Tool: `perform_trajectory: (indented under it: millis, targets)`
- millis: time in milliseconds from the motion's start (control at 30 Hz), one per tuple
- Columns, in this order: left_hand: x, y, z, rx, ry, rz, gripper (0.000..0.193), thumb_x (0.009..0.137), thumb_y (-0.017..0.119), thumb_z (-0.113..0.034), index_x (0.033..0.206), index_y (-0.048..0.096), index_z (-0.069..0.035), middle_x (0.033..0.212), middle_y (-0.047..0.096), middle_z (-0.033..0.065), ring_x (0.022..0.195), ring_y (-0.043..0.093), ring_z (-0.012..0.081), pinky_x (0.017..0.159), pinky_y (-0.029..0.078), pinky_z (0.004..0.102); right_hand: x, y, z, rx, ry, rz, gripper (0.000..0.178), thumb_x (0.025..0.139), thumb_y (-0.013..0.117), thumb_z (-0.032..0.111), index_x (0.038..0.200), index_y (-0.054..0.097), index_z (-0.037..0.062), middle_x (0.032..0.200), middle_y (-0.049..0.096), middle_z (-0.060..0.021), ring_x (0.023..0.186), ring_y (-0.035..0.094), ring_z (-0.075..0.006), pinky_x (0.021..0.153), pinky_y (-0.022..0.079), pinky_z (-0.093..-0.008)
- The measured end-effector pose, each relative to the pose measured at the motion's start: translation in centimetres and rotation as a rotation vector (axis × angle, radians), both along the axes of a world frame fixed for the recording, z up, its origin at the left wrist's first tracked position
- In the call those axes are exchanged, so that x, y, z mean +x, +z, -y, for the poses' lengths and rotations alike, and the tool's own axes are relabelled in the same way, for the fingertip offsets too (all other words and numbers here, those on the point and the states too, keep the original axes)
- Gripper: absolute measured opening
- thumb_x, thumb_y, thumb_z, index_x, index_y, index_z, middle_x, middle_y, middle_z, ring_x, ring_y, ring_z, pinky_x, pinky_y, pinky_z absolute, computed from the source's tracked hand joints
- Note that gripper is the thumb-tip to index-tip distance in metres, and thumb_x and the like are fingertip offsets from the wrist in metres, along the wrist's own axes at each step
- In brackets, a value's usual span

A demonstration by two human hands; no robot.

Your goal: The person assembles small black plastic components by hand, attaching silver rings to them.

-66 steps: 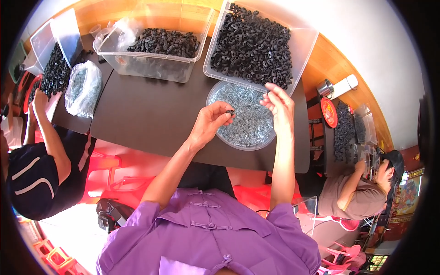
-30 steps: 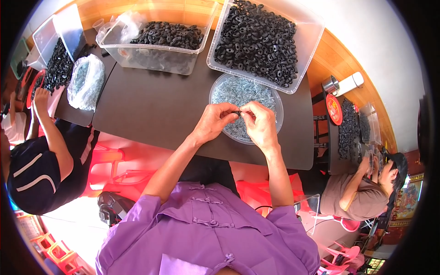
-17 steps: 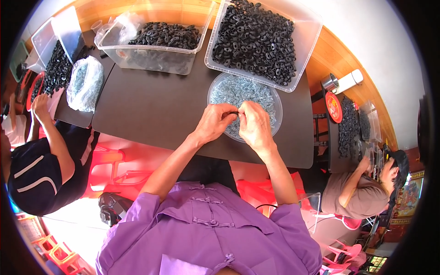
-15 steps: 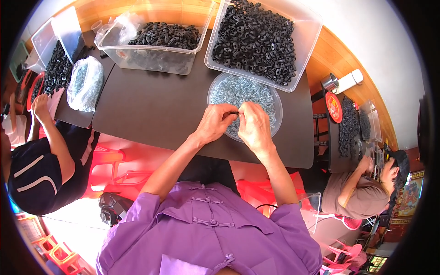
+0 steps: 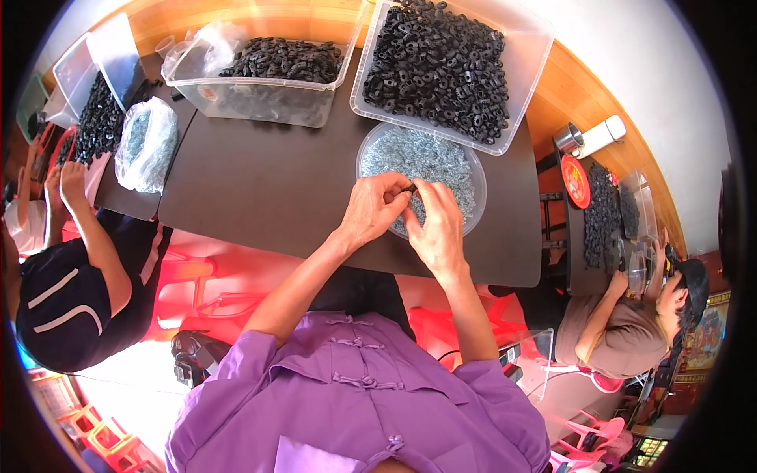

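In front of my chest, both hands meet over the near part of a round clear tub [image 5: 482, 188]. The tub holds a heap of small silvery-blue metal pieces [image 5: 422, 156], too fine to make out singly. My left hand [image 5: 369, 211] is closed, pinching a small black plastic piece [image 5: 411, 188] between thumb and fingers. My right hand [image 5: 438, 235] has its fingertips on the same piece from the right, its thumb lower, near the left thumb. Fingers cover most of the piece.
Touching the round tub's far side is a clear bin [image 5: 530, 94] of black plastic pieces. Another clear bin [image 5: 303, 109] stands back left. A bag of silvery pieces [image 5: 147, 150] lies farther left. Other people work at left [image 5: 71, 307] and right [image 5: 615, 335].
My right thumb has dropped away from the black piece and the right hand has opened slightly. My left hand stays nearly in place. The person at right has moved their hands.
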State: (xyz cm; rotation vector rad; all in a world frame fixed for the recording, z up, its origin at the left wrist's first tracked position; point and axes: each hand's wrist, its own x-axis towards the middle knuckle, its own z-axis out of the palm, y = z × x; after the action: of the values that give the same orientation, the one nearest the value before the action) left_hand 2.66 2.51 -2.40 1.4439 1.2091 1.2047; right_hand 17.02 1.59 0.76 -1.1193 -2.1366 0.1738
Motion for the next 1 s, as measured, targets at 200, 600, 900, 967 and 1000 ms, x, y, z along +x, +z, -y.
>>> perform_trajectory:
  millis: [200, 600, 900, 967, 1000]
  targets:
    - [0.6, 0.5, 0.3, 0.061, 0.064, -0.093, 0.019, 0.079, 0.063, -0.010, 0.092, 0.064, 0.004, 0.073, 0.067, 0.0108, 0.065, 0.062, 0.0134, 0.062, 0.050, 0.0295, -0.1, -0.6, 0.2, 0.049, -0.086, 0.087, 0.044, 0.068, 0.072, 0.001, 0.108, 0.055, -0.0030, 0.091, 0.052, -0.0130, 0.085, 0.054, -0.0313, 0.069, 0.048, -0.0402]
    - [0.0, 2.1, 0.4, -0.062, -0.008, -0.183, 0.023, 0.080, 0.062, -0.015, 0.093, 0.067, 0.003, 0.076, 0.069, 0.0148, 0.069, 0.067, 0.0205, 0.066, 0.051, 0.0330, -0.1, -0.4, 0.2, 0.129, -0.123, 0.136, 0.033, 0.068, 0.071, -0.001, 0.098, 0.059, -0.0039, 0.083, 0.052, -0.0131, 0.079, 0.054, -0.0318, 0.067, 0.047, -0.0398]
    - [-0.3, 2.0, 0.2, -0.079, 0.004, -0.197, 0.020, 0.080, 0.062, -0.014, 0.085, 0.069, 0.004, 0.069, 0.067, 0.0140, 0.066, 0.066, 0.0167, 0.064, 0.051, 0.0313, -0.5, -0.3, 0.2, 0.168, -0.099, 0.195, 0.021, 0.072, 0.070, 0.005, 0.087, 0.055, 0.0003, 0.081, 0.049, -0.0112, 0.077, 0.052, -0.0295, 0.060, 0.048, -0.0382]
    - [-0.5, 1.8, 0.1, -0.067, -0.004, -0.182, 0.019, 0.079, 0.062, -0.013, 0.085, 0.069, 0.004, 0.069, 0.068, 0.0135, 0.066, 0.066, 0.0157, 0.064, 0.051, 0.0305, -0.4, -0.4, 0.2, 0.177, -0.083, 0.196, 0.018, 0.073, 0.068, 0.005, 0.085, 0.056, 0.0005, 0.080, 0.049, -0.0111, 0.076, 0.052, -0.0294, 0.060, 0.048, -0.0382]
    - [-0.5, 1.7, 0.0, -0.057, -0.004, -0.175, 0.019, 0.079, 0.061, -0.012, 0.085, 0.069, 0.004, 0.069, 0.068, 0.0135, 0.066, 0.066, 0.0156, 0.064, 0.051, 0.0303, -0.5, -0.4, 0.2, 0.188, -0.069, 0.200, 0.015, 0.075, 0.067, 0.005, 0.083, 0.056, 0.0007, 0.078, 0.049, -0.0109, 0.076, 0.053, -0.0293, 0.059, 0.048, -0.0382]
